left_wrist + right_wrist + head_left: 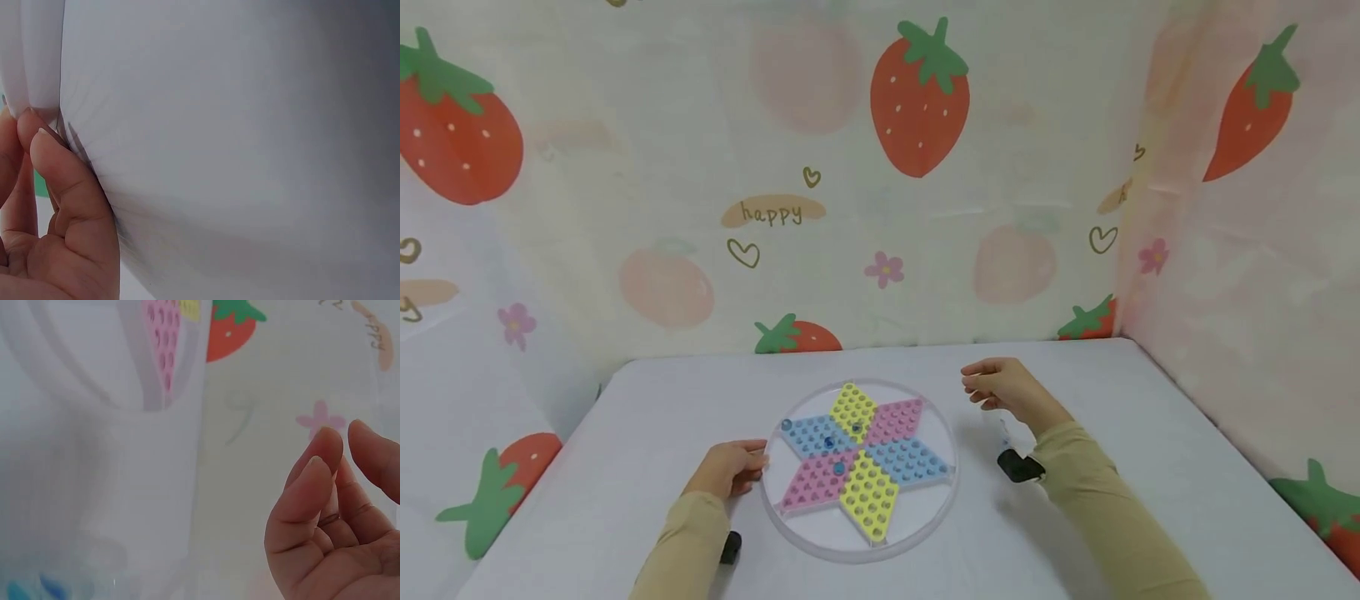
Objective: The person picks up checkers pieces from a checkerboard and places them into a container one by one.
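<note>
A round white Chinese checkers board (917,521) with a pink, yellow and blue star of holes lies on the table. Several blue marbles (838,468) sit in its upper-left part. My left hand (726,468) holds the board's left rim; in the left wrist view its thumb and fingers (62,169) meet at a whitish edge, and the exact contact is hard to tell. Raised above the table to the right of the board is my right hand (1003,385), fingers loosely bent. In the right wrist view its thumb and fingertips (306,481) show nothing between them.
Blue marbles (53,586) in something clear show at the lower left of the right wrist view, mostly cut off. The white table (685,400) meets a strawberry-print backdrop (917,250) behind and at both sides. Black wrist cameras hang below both wrists.
</note>
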{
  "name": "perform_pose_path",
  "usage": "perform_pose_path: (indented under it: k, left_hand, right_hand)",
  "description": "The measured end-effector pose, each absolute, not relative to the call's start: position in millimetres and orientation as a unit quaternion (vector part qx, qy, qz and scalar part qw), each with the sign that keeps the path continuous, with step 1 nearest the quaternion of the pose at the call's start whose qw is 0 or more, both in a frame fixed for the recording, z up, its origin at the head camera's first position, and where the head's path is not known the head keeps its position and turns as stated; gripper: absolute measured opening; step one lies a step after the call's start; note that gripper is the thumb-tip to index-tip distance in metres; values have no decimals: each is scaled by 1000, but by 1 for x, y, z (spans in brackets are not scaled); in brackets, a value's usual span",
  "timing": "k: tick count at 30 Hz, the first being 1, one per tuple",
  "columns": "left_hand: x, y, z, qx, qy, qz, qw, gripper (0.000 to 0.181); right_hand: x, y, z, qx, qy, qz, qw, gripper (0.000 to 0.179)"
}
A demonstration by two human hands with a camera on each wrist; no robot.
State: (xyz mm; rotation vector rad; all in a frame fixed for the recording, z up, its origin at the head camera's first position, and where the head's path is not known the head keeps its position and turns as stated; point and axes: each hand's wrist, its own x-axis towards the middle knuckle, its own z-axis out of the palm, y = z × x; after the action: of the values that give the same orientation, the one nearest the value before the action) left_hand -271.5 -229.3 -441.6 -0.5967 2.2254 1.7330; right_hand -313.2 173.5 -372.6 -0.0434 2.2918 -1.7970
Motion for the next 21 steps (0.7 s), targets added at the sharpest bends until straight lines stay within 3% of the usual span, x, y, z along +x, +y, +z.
perform_pose_path:
  k: [21]
  left_hand:
    - [-278, -232, -446, -225, 765, 590, 127, 45]
  right_hand:
    - [-327, 76, -400, -36, 766, -615, 183, 34]
